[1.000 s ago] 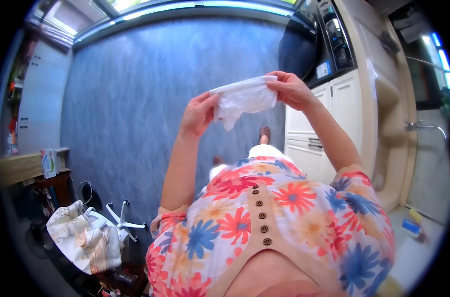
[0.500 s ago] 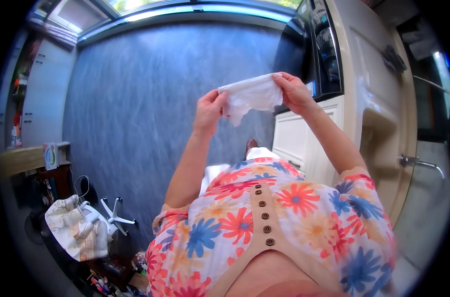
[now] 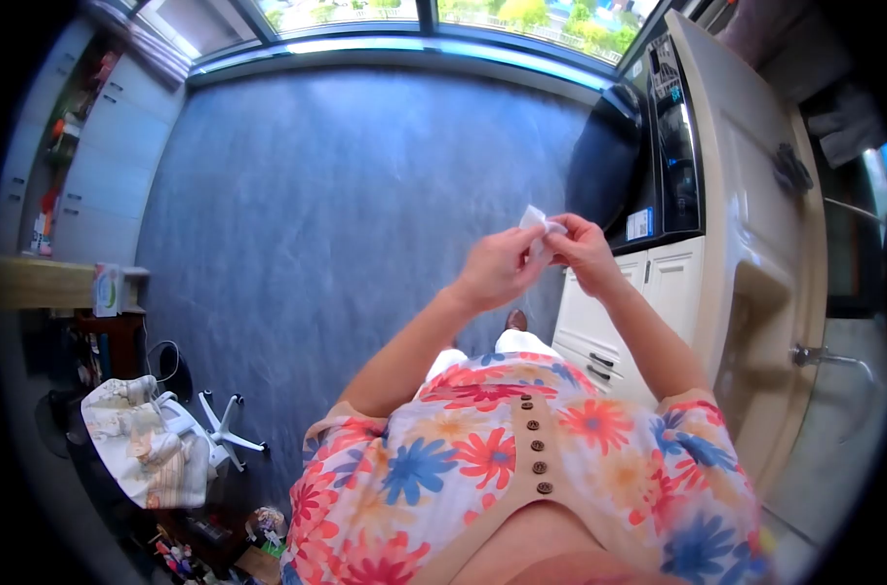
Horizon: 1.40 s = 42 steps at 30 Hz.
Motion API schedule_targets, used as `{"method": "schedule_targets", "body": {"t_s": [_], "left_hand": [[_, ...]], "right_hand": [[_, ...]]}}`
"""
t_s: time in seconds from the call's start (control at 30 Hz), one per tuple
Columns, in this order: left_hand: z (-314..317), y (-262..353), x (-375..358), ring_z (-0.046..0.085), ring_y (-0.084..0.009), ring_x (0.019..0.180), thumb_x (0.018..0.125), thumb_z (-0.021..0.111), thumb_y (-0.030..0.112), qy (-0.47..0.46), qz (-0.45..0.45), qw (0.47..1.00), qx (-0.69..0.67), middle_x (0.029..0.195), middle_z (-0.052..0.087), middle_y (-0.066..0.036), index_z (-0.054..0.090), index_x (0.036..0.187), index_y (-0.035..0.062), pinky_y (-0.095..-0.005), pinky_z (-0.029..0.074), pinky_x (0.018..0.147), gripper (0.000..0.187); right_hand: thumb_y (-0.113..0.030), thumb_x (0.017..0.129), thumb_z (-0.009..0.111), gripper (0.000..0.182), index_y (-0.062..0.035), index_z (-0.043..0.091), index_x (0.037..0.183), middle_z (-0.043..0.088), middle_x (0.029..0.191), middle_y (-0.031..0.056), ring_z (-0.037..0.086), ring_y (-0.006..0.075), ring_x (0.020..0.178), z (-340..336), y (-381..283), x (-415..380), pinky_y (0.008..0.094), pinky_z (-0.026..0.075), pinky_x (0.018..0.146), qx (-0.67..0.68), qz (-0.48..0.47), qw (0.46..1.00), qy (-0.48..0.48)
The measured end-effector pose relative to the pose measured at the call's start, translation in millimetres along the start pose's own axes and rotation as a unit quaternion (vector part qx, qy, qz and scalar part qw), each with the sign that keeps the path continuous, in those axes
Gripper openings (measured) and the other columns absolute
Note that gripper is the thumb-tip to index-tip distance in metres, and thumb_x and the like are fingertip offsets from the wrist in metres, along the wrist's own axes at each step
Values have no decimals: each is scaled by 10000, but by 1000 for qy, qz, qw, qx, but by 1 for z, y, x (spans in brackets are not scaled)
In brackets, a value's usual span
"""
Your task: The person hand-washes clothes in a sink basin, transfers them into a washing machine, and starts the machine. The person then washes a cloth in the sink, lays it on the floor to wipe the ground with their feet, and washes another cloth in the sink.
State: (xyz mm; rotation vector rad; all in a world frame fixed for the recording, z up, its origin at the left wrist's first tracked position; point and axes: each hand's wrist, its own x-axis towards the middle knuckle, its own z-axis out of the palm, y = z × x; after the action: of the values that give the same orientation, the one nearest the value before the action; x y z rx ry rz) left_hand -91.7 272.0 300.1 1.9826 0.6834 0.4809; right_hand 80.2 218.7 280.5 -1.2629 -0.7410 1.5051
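A thin white tissue (image 3: 533, 216) is bunched up between my two hands, above the dark floor in the middle of the head view. My left hand (image 3: 499, 268) pinches it from the left, fingers closed and pointing right. From the other side, my right hand (image 3: 586, 255) grips the folded end between thumb and fingers. Both hands are close together, fingertips almost meeting. A crumpled tip sticks up above the fingers; the rest is hidden inside the hands.
To the right are a black appliance (image 3: 679, 156), white cabinets (image 3: 599, 336) and a beige counter (image 3: 731, 107) with a sink and faucet (image 3: 833, 359). A cloth-draped swivel chair (image 3: 146, 444) stands at lower left. Tall cabinets (image 3: 121, 136) line the left wall, and windows (image 3: 355, 14) the far side.
The tissue was stretched out flat between both hands; now it is gathered into a small bunch. My left hand moved right, toward my right hand. The view has shifted slightly, showing more window.
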Motion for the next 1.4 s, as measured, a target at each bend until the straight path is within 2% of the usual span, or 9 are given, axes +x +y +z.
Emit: {"method": "schedule_targets", "body": {"t_s": [0.1,0.37,0.5,0.7,0.9,0.97,1.17,1.3,1.4], "left_hand": [[-16,-38,-15,557,-131,717,769,657,171,138,-16,984,-114,862,565,-59,506,1142,11,-268,455,606,433],[-32,-63,-58,506,-58,660,826,599,196,43,-187,916,-352,780,566,22,561,1037,-10,-212,407,525,298],[-26,-89,-54,479,-50,597,832,573,186,63,-149,986,-48,708,555,13,599,939,17,-215,398,525,203],[-22,-33,-17,505,-78,603,810,567,178,-207,-180,933,-235,662,554,-29,608,905,35,-255,410,543,176],[26,34,17,579,-249,748,810,531,150,-222,118,950,184,784,583,-99,542,889,39,-366,447,638,137],[48,54,30,555,-305,838,805,513,128,-206,167,941,211,871,566,-127,506,897,44,-396,449,673,125],[107,115,73,568,-301,784,805,521,150,-132,202,950,199,830,558,-132,521,850,32,-391,457,633,126],[151,150,90,582,-288,793,762,512,86,-186,237,917,262,830,569,-133,540,842,21,-388,465,631,107],[176,183,97,580,-288,804,730,511,62,-214,284,903,241,848,567,-142,545,851,11,-376,464,658,135]], "right_hand": [[-94,827,576,185,-4,544,986,603,888,72,601,134,797,27,7,5,289,521,698,43,-12,999,-21],[-90,787,618,249,-44,550,1023,594,916,58,598,131,760,75,28,18,266,510,641,-22,-14,999,-37],[-91,705,661,331,-88,565,1022,568,880,86,585,198,789,77,4,-3,303,489,684,-479,-190,856,50],[-143,691,658,209,-90,584,879,547,815,81,557,267,801,55,-3,-41,357,466,688,-652,-203,730,27],[-176,766,600,128,-51,615,784,577,685,85,567,192,636,-6,-52,-90,311,454,596,-596,-56,801,12],[-162,783,599,140,-27,628,806,599,694,70,555,129,614,-33,-70,-110,271,440,574,-496,56,866,8],[-145,841,552,156,-3,617,832,597,702,34,533,77,650,-101,-78,-172,257,429,575,-300,-25,948,103],[-123,752,630,189,-57,602,927,541,708,52,553,204,693,-89,-106,-218,315,437,619,-754,-207,546,300],[-88,703,656,235,-53,580,922,524,717,44,546,245,695,-114,-100,-242,351,438,626,-665,-139,659,323]]}}
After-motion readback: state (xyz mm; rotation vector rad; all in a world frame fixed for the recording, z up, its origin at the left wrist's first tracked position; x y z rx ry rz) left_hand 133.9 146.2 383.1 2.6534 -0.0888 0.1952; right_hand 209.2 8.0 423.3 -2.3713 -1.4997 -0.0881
